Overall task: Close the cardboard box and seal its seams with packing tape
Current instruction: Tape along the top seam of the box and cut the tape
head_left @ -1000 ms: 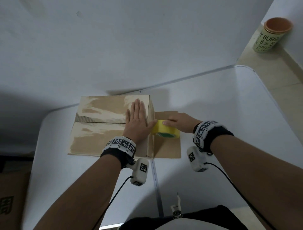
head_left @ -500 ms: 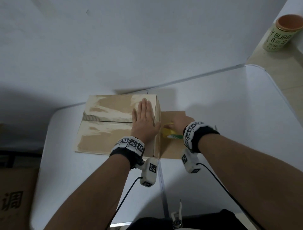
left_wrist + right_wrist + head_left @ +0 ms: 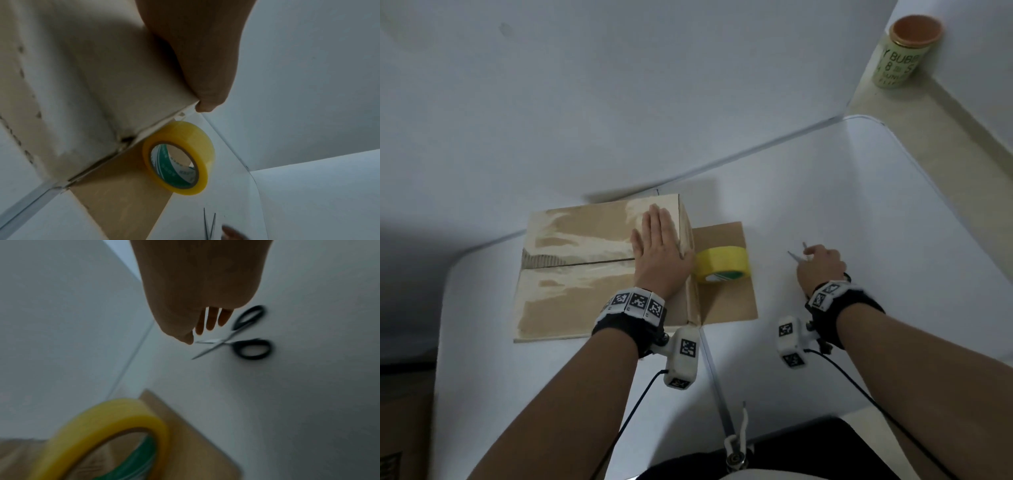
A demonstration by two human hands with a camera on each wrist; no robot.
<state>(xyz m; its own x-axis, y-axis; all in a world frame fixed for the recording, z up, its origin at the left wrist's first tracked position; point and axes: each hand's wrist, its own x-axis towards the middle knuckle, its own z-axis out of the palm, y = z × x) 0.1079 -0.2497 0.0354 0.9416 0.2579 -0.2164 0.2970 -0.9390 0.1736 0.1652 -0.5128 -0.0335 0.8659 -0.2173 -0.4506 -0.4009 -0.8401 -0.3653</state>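
Observation:
The cardboard box (image 3: pixel 585 274) lies on the white table with its top flaps folded shut. My left hand (image 3: pixel 661 253) presses flat on the top near the right edge, fingers straight; its thumb tip (image 3: pixel 205 104) sits at the box's corner. A side flap (image 3: pixel 726 305) lies flat on the table to the right. The yellow tape roll (image 3: pixel 722 269) stands on that flap against the box, with nothing holding it. Farther right, my right hand (image 3: pixel 820 267) hovers over black-handled scissors (image 3: pixel 246 344). Its fingers (image 3: pixel 209 321) point down beside the blades, and both handle loops are free.
A cylindrical can with an orange lid (image 3: pixel 904 51) stands on the floor beyond the table's far right corner. The wall runs close behind the box. Another cardboard carton (image 3: pixel 400 428) sits low at the left, and bare table (image 3: pixel 893 222) lies around the scissors.
My right hand has let go of the tape roll and moved right to the scissors. The roll stays standing by the box. My left hand has kept pressing on the box top.

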